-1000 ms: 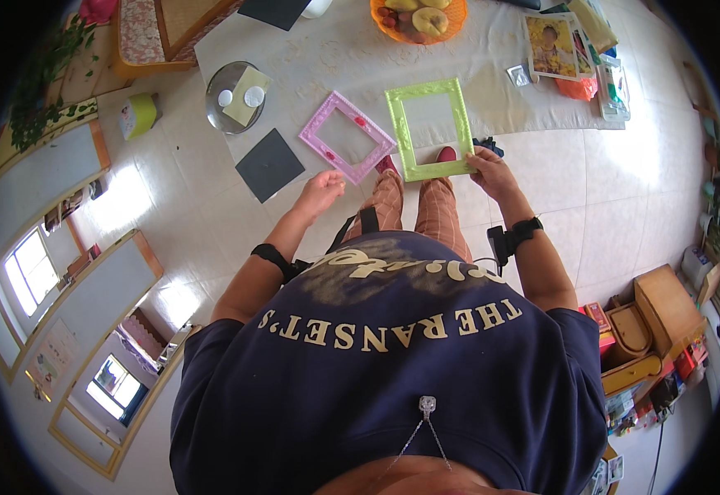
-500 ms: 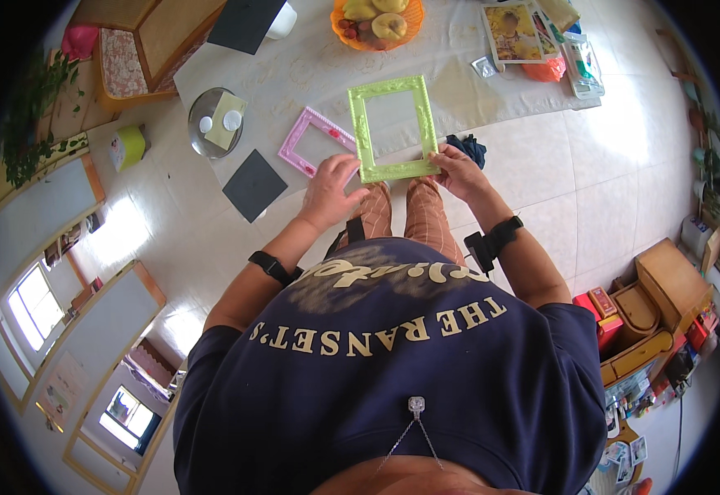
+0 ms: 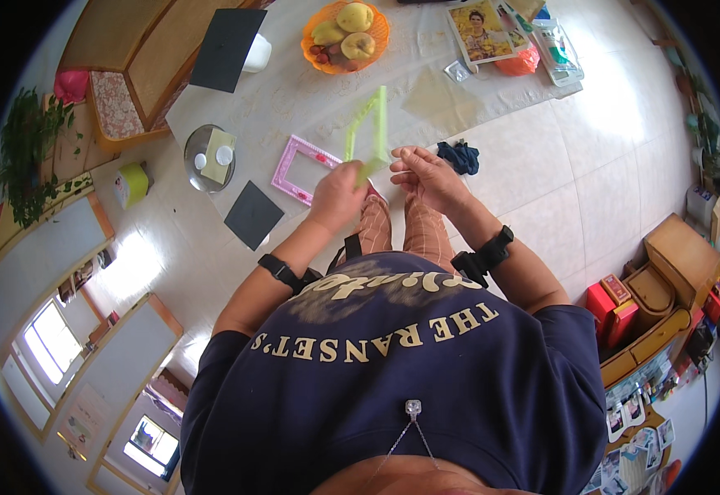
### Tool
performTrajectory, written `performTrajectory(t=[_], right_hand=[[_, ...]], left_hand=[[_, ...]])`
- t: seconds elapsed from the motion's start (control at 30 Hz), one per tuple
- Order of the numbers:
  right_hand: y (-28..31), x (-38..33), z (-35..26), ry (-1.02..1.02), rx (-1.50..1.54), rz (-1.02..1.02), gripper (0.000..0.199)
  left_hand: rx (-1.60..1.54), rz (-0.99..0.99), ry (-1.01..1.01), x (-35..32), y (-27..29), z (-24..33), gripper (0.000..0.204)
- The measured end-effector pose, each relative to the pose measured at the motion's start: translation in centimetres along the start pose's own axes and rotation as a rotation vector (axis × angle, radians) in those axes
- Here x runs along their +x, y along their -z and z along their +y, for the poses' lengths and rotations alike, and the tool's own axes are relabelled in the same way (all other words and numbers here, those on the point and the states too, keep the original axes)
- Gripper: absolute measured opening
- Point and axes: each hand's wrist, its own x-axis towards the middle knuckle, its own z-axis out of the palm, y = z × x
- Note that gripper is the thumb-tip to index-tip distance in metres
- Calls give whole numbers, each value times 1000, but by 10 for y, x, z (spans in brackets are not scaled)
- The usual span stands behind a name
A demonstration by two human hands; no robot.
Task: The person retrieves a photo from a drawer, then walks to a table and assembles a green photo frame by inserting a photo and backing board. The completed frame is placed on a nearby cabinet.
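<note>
My left hand [image 3: 339, 196] is closed on the lower corner of a light green picture frame [image 3: 381, 124]. The ornate frame is turned nearly edge-on, so its opening looks narrow. Just right of it, my right hand [image 3: 432, 177] is off the frame, its fingers loosely bent and apart with nothing visible in them. A pink picture frame [image 3: 290, 169] with small red decorations lies on the table left of the green one. A dark square board [image 3: 254, 216] rests near the table's edge, left of my left hand.
The cloth-covered table [image 3: 286, 99] holds an orange fruit bowl [image 3: 307, 51], a round metal tray [image 3: 191, 161], another dark board [image 3: 226, 49], photo prints [image 3: 480, 33] and a small clear packet [image 3: 457, 71]. A dark cloth bundle [image 3: 459, 157] is beyond my right hand. Wooden furniture [image 3: 677, 264] stands at right.
The green frame has turned from facing up to nearly edge-on. My right hand has let go of it, and my left hand now grips its lower corner.
</note>
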Motion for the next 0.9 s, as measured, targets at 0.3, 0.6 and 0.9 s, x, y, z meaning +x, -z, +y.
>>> performTrajectory(t=[0.3,0.6,0.9], right_hand=[[52,4,-10,58,31,198,18],[82,22,-4,114,9,300,18],[116,48,-33,161,-132,488,19]], left_hand=[[-1082,-47,494,12,22,-35,22],[-1041,-109,520,13,5,-39,21],[-1022,-117,711,-10,-6,-47,18]])
